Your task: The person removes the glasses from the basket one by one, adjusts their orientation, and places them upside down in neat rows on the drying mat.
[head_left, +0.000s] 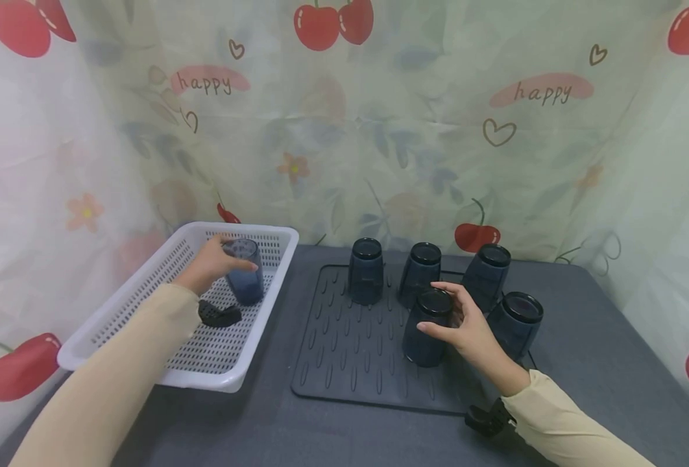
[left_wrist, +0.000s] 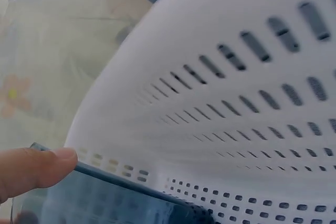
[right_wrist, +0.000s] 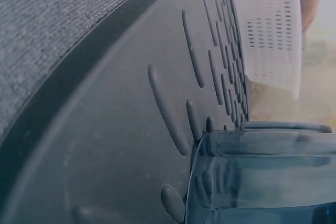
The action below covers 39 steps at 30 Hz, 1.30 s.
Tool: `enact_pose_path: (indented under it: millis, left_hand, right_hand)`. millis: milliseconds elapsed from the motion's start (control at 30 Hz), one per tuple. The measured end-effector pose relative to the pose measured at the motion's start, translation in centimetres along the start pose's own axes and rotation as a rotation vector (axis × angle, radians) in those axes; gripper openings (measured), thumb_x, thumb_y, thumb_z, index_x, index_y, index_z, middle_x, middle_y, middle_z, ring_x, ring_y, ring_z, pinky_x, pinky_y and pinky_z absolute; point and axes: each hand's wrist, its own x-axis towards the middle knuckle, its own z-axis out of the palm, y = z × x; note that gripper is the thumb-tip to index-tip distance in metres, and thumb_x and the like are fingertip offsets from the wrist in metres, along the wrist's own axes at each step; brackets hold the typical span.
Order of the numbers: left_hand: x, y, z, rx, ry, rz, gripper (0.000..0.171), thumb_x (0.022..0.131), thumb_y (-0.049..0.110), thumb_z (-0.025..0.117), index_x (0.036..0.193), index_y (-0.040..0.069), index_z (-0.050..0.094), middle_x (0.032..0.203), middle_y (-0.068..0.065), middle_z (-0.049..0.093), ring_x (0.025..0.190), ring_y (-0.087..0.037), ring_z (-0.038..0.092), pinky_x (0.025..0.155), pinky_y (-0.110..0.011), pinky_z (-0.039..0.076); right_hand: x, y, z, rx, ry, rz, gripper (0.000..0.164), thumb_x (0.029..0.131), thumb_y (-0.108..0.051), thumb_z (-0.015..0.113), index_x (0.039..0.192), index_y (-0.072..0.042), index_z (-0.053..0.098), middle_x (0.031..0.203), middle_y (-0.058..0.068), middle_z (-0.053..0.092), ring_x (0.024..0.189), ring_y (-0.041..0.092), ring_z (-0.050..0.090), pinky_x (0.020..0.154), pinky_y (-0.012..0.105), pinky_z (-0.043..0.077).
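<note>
In the head view, my left hand (head_left: 213,263) holds a blue-tinted drinking glass (head_left: 245,279) near its top inside the white basket (head_left: 268,324). The left wrist view shows a fingertip on the rim edge of that glass (left_wrist: 105,198). On the black drying mat (head_left: 344,363), my right hand (head_left: 467,327) grips another dark blue glass (head_left: 426,337) between thumb and fingers. This glass (right_wrist: 268,169) stands mouth down, its rim against the ridged mat in the right wrist view. Its far side is hidden from me.
Several similar glasses stand upside down around the right hand, among them a back-left one (head_left: 366,272) and a right one (head_left: 515,327). A grey cloth (head_left: 344,431) covers the table. A printed curtain (head_left: 344,130) closes off the back and sides.
</note>
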Motion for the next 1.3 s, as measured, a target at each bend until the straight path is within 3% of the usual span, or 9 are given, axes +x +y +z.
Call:
enact_pose_path:
  millis: [267,500,767,1000,1300]
  left_hand:
    - [-0.8,0.2,-0.1,0.015,0.011,0.002,0.102,0.079,0.023,0.079,0.152,-0.002,0.013,0.151,-0.030,0.027,0.138,-0.046,0.030,0.111,-0.059,0.030]
    - [-1.2,0.0,-0.1,0.037,-0.008,0.006,0.102,0.079,0.025,0.079,0.152,-0.002,0.013,0.152,-0.030,0.024,0.138,-0.047,0.028,0.110,-0.060,0.030]
    - [-1.9,0.3,-0.1,0.052,-0.017,0.021,0.098,0.078,0.024,0.079,0.151,-0.003,0.019,0.148,-0.031,0.032,0.134,-0.047,0.034,0.109,-0.059,0.033]
    - [-2.8,0.4,-0.8,0.044,-0.003,0.004,0.100,0.079,0.025,0.079,0.152,-0.002,0.016,0.152,-0.032,0.023,0.138,-0.050,0.026,0.109,-0.062,0.029]
    - [-4.2,0.8,-2.2,-0.008,0.044,0.032,0.102,0.079,0.025,0.079,0.152,-0.002,0.012,0.155,-0.030,0.017,0.141,-0.048,0.021,0.109,-0.064,0.027]
  right_hand:
    - [0.1,-0.2,-0.2,-0.017,-0.001,0.008,0.074,0.081,-0.018,0.079,0.142,-0.010,0.037,0.148,0.013,0.035,0.139,0.035,0.032,0.112,0.063,0.022]
    - [0.3,-0.5,-0.2,-0.019,-0.008,0.012,0.076,0.080,-0.019,0.080,0.142,-0.010,0.037,0.147,0.013,0.035,0.140,0.034,0.032,0.113,0.061,0.024]
    - [0.3,-0.5,-0.5,-0.016,-0.017,-0.004,0.081,0.078,-0.017,0.081,0.144,-0.011,0.034,0.147,0.013,0.039,0.142,0.032,0.031,0.113,0.060,0.023]
    - [0.2,-1.0,-0.8,-0.022,-0.018,-0.029,0.082,0.079,-0.016,0.081,0.145,-0.011,0.033,0.149,0.012,0.039,0.144,0.032,0.028,0.115,0.060,0.019]
    - [0.0,-1.9,-1.0,-0.007,0.022,-0.044,0.072,0.083,-0.014,0.077,0.142,-0.009,0.037,0.144,0.015,0.045,0.138,0.032,0.037,0.114,0.059,0.023]
